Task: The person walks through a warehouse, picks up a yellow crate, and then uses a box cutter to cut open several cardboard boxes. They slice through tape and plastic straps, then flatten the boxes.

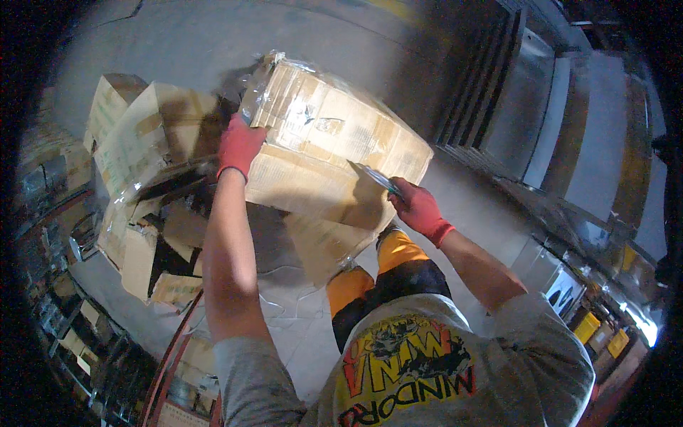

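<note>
Beside the left grip (242, 147): the large carton (334, 135) is lying at a slant, its taped left end touching the red-gloved hand and its body stretching across toward the right grip (421, 208)
Left grip: the red glove is resting against the carton's left end, thumb side by the edge; some fingers are hiding from view, so I cannot tell whether it is clamping or only steadying
Right grip: the red glove is closing narrowly around a thin blade (377, 178), which is pointing up and left from the fingers toward the carton's near side; I cannot tell whether the tip is touching
Tape: clear film (257, 89) is bunching just above the left grip, and shiny strips are running over the top panel between both grips
Flap: a cardboard flap (320, 245) is drooping below the carton, between the grips
Opened cartons (153, 128): these are sitting left of the left grip, their flaps spreading
Clothing: orange-and-black trousers (398, 250) are showing just below the right grip, with a grey shirt (398, 356) lower still
Stacked panels (519, 99): these are standing above and right of the right grip, well apart from it
</note>
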`<state>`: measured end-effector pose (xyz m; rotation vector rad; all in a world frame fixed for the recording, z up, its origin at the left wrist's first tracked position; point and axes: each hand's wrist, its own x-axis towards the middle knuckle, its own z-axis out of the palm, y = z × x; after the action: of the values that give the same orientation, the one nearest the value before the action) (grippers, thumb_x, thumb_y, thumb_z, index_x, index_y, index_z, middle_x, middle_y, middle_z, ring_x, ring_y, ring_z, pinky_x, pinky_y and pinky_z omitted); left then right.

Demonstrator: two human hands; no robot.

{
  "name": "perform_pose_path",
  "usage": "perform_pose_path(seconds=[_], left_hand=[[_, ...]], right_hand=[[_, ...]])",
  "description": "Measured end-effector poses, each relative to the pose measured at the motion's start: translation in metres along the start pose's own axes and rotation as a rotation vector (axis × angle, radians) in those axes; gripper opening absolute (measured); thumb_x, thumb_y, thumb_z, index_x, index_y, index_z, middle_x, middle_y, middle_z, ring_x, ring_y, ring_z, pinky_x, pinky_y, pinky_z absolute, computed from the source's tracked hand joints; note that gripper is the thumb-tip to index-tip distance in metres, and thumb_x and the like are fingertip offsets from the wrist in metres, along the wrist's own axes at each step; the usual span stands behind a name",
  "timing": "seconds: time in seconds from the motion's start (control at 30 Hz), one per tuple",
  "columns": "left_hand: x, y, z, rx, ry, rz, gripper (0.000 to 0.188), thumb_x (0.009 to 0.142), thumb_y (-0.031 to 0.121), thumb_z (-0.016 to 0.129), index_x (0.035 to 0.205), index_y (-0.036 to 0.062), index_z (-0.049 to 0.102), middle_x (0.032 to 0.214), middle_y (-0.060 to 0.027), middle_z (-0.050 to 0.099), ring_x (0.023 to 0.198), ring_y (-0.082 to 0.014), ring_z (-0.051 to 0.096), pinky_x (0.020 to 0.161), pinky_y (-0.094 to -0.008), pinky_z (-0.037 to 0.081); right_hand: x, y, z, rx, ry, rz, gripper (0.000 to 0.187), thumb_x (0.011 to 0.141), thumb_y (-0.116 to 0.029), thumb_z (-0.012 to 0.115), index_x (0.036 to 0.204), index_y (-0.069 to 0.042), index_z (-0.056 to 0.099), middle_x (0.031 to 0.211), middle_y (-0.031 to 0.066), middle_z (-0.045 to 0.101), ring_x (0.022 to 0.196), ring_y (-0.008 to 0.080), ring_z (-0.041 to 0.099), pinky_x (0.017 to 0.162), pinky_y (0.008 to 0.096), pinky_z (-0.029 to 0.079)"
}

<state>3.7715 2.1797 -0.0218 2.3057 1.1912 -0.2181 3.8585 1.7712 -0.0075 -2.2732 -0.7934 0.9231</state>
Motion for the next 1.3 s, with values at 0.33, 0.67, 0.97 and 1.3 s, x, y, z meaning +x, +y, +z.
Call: perform_pose_path(seconds=[0.33,0.67,0.97,1.3], left_hand=[[0.010,0.005,0.006,0.176,-0.124,-0.144,0.056,0.081,0.036,0.075,0.125,0.0058,0.058,0.122,-0.0246,0.067,0.115,-0.0432,0.063,0.096,-0.0502,0.051],[0.011,0.005,0.006,0.165,-0.117,-0.118,0.053,0.082,0.034,0.074,0.123,0.0048,0.058,0.123,-0.0250,0.066,0.116,-0.0427,0.063,0.097,-0.0489,0.051],[0.015,0.001,0.007,0.066,-0.142,-0.116,0.050,0.082,0.028,0.069,0.124,0.0029,0.059,0.125,-0.0258,0.065,0.116,-0.0415,0.063,0.098,-0.0486,0.050],[0.014,-0.008,0.017,0.066,-0.095,-0.129,0.047,0.082,0.031,0.065,0.122,0.0047,0.062,0.124,-0.0260,0.065,0.115,-0.0432,0.063,0.098,-0.0505,0.050]], right_hand=[[0.054,-0.057,0.008,-0.063,-0.012,-0.248,0.042,0.092,-0.025,0.062,0.132,-0.015,0.053,0.096,0.0181,0.069,0.084,0.0396,0.067,0.072,0.0494,0.054],[0.101,-0.100,0.033,-0.148,-0.044,-0.344,0.044,0.096,-0.029,0.055,0.137,-0.017,0.047,0.093,0.0191,0.068,0.084,0.0402,0.068,0.071,0.0519,0.054],[0.107,-0.119,0.037,-0.275,-0.100,-0.298,0.044,0.094,-0.023,0.055,0.136,-0.017,0.048,0.095,0.0195,0.069,0.082,0.0384,0.069,0.067,0.0497,0.055],[0.060,-0.059,0.017,-0.248,-0.099,-0.243,0.043,0.092,-0.026,0.063,0.133,-0.016,0.054,0.096,0.0157,0.067,0.085,0.0374,0.068,0.072,0.0483,0.054]])
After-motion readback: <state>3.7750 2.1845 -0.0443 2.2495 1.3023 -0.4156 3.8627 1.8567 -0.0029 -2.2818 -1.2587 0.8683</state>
